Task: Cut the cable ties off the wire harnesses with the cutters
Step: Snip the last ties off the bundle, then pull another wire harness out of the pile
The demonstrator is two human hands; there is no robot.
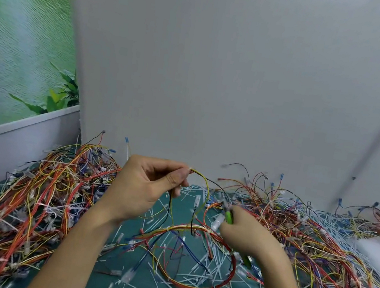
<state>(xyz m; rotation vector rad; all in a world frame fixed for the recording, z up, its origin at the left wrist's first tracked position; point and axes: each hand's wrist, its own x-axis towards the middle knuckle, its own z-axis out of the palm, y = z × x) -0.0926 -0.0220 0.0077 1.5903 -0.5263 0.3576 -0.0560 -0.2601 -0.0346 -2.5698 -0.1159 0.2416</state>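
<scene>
Wire harness (183, 228), table (100, 278) centre: we are pinching its yellow wire (203, 176) up with the left hand (149, 187) and gripping green cutters (229, 216) in the right hand (246, 237). Risk: blades are sitting among bunched wires and could nick insulation instead of a tie.

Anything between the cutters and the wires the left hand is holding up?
Nothing visible. The right hand grips the green cutters just right of the yellow and black wires pinched by the left hand; only the harness's own loose wires lie between. The cutter tip is blurred.
</scene>
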